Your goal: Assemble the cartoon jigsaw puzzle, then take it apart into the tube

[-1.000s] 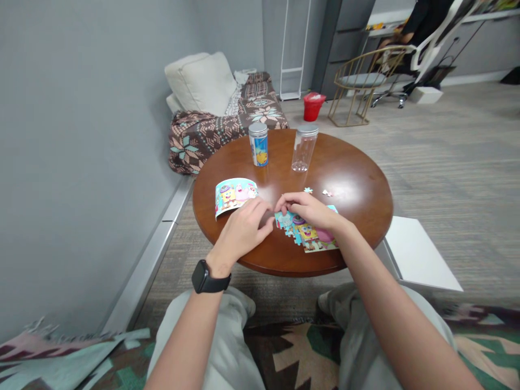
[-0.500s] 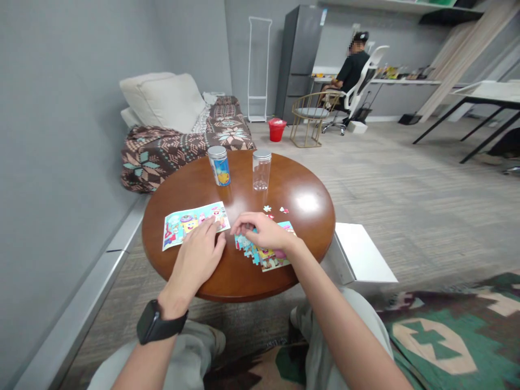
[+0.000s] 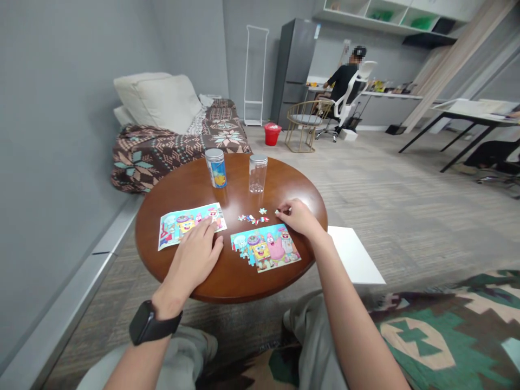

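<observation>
My left hand (image 3: 197, 252) lies open, fingers flat, over the right part of a printed cartoon picture sheet (image 3: 173, 230). To the right of it a partly joined jigsaw puzzle (image 3: 274, 250) rests on the table, its lower left edge stepped and uneven. Just beyond the puzzle's upper right corner, my right hand (image 3: 299, 216) pinches a small puzzle piece (image 3: 277, 212) at the tabletop; the fingers partly cover it. Several loose puzzle pieces (image 3: 252, 219) lie in a row above the puzzle, and a single light blue piece (image 3: 262, 210) sits behind them.
At the back of the round wooden table (image 3: 179, 179) stand a jar with a blue label (image 3: 216, 170) and a clear jar (image 3: 257, 176), both silver-lidded. A white box (image 3: 353, 254) is beside the table on the right. Farther off, a person (image 3: 343, 81) sits at a counter.
My right hand has moved from over the puzzle to the right and away, uncovering the puzzle and the loose pieces, and now pinches a piece. My left hand stays on the sheet.
</observation>
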{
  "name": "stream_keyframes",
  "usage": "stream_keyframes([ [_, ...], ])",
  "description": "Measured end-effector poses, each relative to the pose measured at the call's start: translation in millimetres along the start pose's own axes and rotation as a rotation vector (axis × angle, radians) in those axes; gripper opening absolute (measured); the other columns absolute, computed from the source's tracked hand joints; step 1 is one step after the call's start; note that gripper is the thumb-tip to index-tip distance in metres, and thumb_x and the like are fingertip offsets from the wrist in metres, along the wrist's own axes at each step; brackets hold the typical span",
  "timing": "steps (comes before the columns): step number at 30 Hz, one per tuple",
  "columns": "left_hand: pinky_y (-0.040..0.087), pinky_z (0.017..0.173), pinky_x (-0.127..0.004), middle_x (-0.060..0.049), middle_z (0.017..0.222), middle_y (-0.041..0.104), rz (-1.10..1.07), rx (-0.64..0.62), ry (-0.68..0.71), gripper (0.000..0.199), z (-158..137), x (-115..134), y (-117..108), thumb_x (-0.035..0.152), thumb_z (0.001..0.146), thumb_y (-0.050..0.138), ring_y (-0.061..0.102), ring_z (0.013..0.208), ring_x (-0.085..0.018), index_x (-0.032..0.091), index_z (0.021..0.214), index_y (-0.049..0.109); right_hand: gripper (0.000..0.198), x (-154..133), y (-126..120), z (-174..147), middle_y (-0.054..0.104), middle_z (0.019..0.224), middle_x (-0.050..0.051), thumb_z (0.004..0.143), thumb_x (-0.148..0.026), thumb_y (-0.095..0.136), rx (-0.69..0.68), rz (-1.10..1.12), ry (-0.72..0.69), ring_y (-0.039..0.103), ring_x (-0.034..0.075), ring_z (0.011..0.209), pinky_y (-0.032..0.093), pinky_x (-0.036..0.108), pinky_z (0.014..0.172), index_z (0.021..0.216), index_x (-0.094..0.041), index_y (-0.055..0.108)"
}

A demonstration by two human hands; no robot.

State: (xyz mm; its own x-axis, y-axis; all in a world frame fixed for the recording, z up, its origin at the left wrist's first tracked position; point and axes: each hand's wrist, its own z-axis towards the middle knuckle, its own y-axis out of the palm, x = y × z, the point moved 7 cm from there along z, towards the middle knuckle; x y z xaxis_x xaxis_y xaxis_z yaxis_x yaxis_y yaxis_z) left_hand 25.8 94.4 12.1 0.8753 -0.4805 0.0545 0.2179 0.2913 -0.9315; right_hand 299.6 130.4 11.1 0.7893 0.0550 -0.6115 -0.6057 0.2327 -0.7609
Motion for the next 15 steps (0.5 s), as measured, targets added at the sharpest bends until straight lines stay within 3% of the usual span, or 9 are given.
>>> stream_keyframes([
  [9,0.041,0.111,-0.049,-0.02,0.14,0.056,-0.024,-0.021,-0.018,0.045,-2,1,-1,0.031,0.096,0.034,0.052,0.13,-0.032,0.007,0.126,0.057,0.004,0,3,4,0.064,0.081,0.003,0.078,-0.021,0.069,-0.002,0.061,-0.082,0.06,0.016,0.077,0.049,0.03,0.078,0.076,-0.018,0.068],
  [15,0.041,0.112,-0.049,-0.02,0.14,0.056,-0.022,-0.026,-0.023,0.043,-1,2,-1,0.031,0.096,0.036,0.053,0.13,-0.032,0.007,0.125,0.058,0.008,-9,9,2,0.066,0.074,0.0,0.074,-0.018,0.066,-0.113,0.301,-0.089,0.059,0.013,0.067,0.049,0.026,0.065,0.081,-0.018,0.062],
])
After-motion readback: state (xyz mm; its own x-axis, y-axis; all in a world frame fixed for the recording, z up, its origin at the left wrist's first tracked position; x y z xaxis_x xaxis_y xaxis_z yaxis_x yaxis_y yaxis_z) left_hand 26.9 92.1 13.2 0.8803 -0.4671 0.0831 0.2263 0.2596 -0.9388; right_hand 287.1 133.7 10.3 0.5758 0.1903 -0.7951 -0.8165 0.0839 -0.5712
